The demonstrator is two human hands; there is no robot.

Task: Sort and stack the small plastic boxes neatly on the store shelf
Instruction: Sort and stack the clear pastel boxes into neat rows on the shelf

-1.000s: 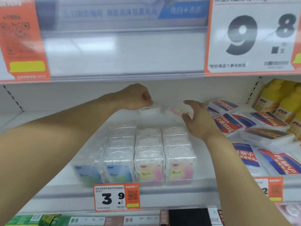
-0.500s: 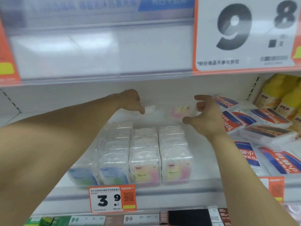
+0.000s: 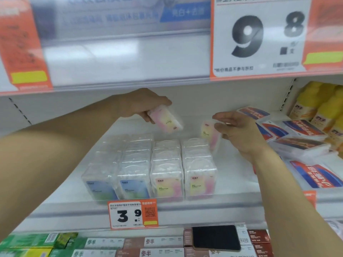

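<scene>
Gripping a small pink-and-yellow plastic box [image 3: 165, 121] in the curled left grip [image 3: 146, 106], tilted above the shelved clear boxes [image 3: 163, 164]; pinching another pink-and-yellow box [image 3: 211, 136] in the right grip [image 3: 239, 130].

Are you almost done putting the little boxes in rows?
Mostly. Four neat rows of boxes already stand on the shelf: two blue rows, two pink. In hand: the left hand holds one pink box, the right hand another pink box, both lifted above the shelf. Left: setting those two into the pink rows.
</scene>
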